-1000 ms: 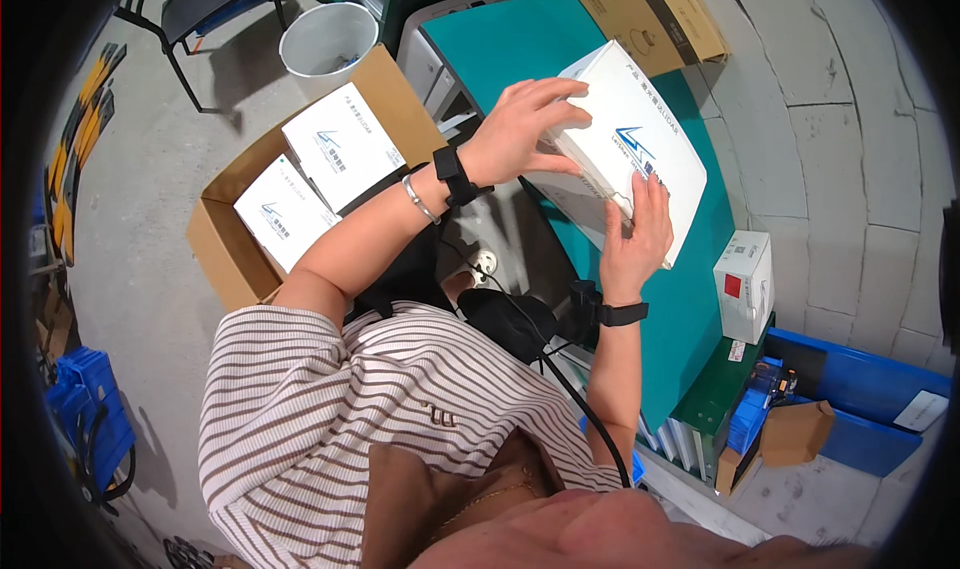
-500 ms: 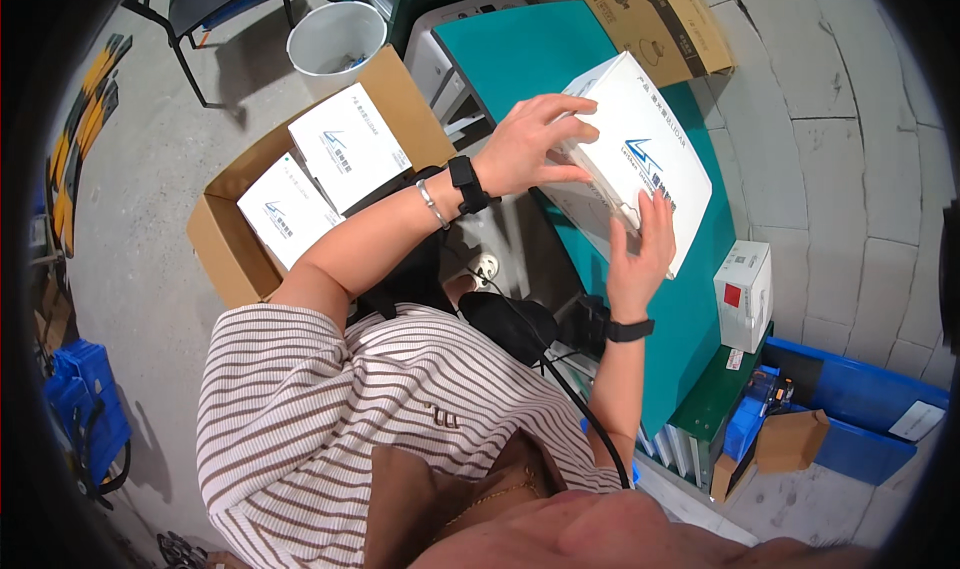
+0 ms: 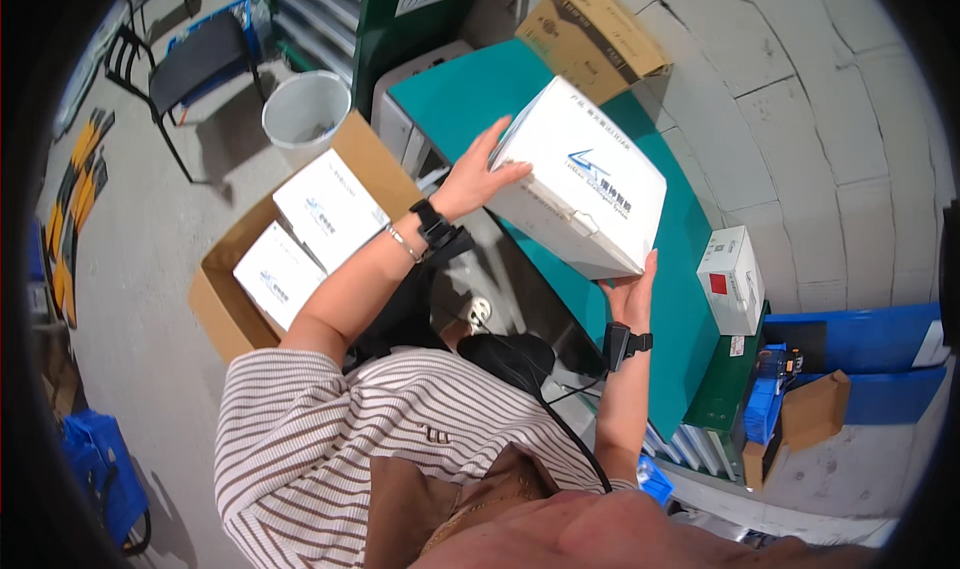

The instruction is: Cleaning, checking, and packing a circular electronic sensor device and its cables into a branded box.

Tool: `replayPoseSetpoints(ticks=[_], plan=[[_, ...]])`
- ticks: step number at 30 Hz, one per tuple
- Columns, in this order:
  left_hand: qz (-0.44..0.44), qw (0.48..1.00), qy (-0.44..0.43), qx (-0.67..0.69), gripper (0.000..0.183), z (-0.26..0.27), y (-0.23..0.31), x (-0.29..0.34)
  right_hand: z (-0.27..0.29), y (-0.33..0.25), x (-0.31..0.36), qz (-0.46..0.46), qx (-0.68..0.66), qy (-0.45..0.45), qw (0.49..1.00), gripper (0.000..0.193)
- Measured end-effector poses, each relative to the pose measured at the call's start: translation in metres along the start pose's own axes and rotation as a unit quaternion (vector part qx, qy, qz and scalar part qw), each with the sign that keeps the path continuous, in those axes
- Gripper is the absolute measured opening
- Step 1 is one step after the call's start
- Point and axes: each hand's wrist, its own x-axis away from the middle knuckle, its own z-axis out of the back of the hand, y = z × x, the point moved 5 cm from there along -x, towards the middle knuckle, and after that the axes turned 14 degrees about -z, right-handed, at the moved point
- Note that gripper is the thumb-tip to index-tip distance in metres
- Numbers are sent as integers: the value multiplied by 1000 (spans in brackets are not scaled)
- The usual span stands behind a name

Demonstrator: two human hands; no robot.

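Note:
A closed white carton (image 3: 585,184) with a blue logo on its lid is held between my two hands at the front edge of the green table. My left hand (image 3: 482,176) grips its left end, thumb on the front face and fingers on the side. My right hand (image 3: 632,291) is at the near right corner, partly under it, with some fingers hidden. Whether the carton's underside touches the table cannot be told. On my left stands an open brown cardboard box (image 3: 228,269) holding a similar white carton (image 3: 330,209) and a second white carton (image 3: 278,274).
On the green table (image 3: 665,359), a brown printed carton (image 3: 595,41) stands at the far end. A small white box (image 3: 732,281) with a red label is at the right, near blue bins (image 3: 860,344). Behind the open box are a white bucket (image 3: 305,114) and a black chair (image 3: 200,64).
My hands have moved from the lid's front edge to the carton's left end and near right corner. The lid's front gap is closed. The view has shifted somewhat.

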Motion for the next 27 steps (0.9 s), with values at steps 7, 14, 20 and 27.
replayPoseSetpoints(ticks=[7,14,20,27], plan=[[-17,978,-75,196,61,-25,15,-8,5,-1,1,15,-62,-77,995,76],[154,966,-50,200,55,6,0,20,-9,8,17,-2,47,-67,997,90],[205,962,-3,179,71,9,14,61,-8,5,55,82,-20,-84,993,87],[185,958,-6,217,68,-12,56,84,3,25,90,115,-121,-33,985,77]])
